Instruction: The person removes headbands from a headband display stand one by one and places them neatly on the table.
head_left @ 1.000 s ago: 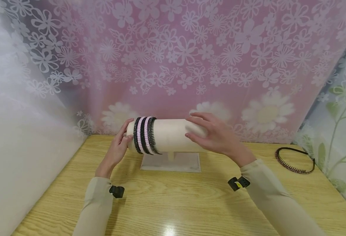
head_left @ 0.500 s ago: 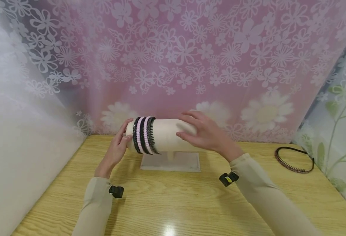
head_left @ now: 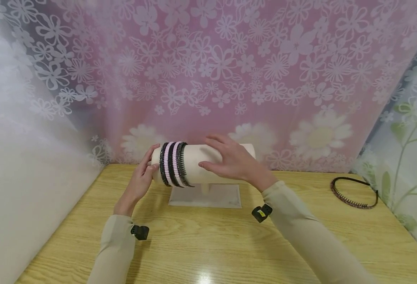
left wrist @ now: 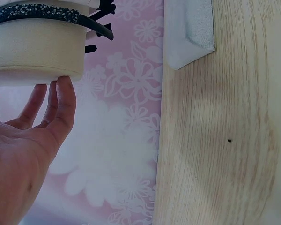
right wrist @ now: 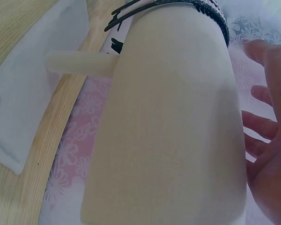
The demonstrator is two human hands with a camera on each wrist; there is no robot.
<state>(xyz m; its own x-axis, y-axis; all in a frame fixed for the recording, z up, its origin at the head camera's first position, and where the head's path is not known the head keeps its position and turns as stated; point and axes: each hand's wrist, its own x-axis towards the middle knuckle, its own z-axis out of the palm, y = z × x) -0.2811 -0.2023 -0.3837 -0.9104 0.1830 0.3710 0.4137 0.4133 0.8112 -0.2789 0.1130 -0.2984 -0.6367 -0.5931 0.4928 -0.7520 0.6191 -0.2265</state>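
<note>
A cream cylindrical headband display stand (head_left: 195, 157) lies sideways on a post above a flat pale base (head_left: 205, 196). Several headbands (head_left: 173, 163), glittery black and pink, sit side by side around its left part; the innermost has comb teeth. My left hand (head_left: 140, 179) grips the stand's left end, fingertips against the end rim in the left wrist view, beside a black beaded headband (left wrist: 35, 13). Over the cylinder's middle, my right hand (head_left: 234, 159) reaches toward the headbands, fingers spread and holding nothing. In the right wrist view its fingers (right wrist: 260, 124) are alongside the cylinder; contact is unclear.
A dark toothed headband (head_left: 354, 192) lies on the wooden table (head_left: 201, 240) at the right, near the edge. A pink floral curtain (head_left: 208, 79) hangs behind the table. Pale sheets (head_left: 27, 157) close off the left side.
My right hand has slid leftward along the cylinder from its right end toward the headbands, uncovering that end. My left hand stays at the left end, and the headbands have not moved.
</note>
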